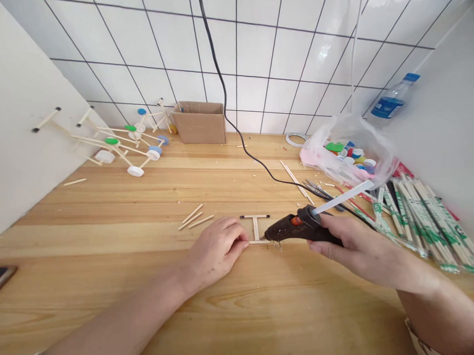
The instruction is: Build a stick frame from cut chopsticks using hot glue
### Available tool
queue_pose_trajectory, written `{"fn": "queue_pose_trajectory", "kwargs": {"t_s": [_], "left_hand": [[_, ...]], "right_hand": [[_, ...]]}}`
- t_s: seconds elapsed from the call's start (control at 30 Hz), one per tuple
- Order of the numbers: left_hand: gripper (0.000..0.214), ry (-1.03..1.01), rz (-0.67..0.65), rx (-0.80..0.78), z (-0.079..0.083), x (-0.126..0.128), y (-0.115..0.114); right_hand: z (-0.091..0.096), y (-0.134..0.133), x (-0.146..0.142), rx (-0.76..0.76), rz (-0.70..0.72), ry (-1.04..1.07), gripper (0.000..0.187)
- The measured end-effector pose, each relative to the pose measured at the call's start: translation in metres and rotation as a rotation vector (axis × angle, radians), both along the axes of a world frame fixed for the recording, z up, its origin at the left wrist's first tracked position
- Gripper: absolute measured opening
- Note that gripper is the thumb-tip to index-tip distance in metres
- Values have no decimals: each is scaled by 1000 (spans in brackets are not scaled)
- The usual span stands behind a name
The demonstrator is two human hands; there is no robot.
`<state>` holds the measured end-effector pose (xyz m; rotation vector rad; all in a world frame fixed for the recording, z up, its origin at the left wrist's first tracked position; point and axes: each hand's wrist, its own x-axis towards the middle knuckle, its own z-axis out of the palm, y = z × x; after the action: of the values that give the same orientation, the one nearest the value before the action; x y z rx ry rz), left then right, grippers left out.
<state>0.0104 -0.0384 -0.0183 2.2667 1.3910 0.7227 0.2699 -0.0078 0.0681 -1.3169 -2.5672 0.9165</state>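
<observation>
My right hand (360, 247) is wrapped round a black hot glue gun (293, 227), from whose back a long white glue stick (345, 196) sticks out. The gun's tip meets a small wooden stick frame (255, 229) lying on the table, at the joint of its upright and near crosspiece. On the far crosspiece both ends are black. My left hand (219, 246) pinches the left end of the near crosspiece (259, 242) between thumb and fingers. Beside that hand lie several short cut sticks (191, 216).
Stick vehicles with bottle-cap wheels (119, 145) stand at the left, near a cardboard box (200, 122). At the right are a bag of bottle caps (349, 151), scissors (321, 192), wrapped chopsticks (429, 219) and a water bottle (394, 101). A black cable (239, 132) crosses the table (221, 325).
</observation>
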Motion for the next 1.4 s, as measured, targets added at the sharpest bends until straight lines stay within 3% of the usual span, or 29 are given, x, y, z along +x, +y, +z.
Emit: {"fn": "queue_pose_trajectory", "kwargs": {"t_s": [1.0, 1.4], "left_hand": [[13, -13, -4, 2, -1, 0, 0], [14, -23, -5, 7, -1, 1, 0]], "right_hand": [[-1, -3, -5, -16, 18, 66, 18], [-3, -5, -6, 50, 15, 74, 24]]}}
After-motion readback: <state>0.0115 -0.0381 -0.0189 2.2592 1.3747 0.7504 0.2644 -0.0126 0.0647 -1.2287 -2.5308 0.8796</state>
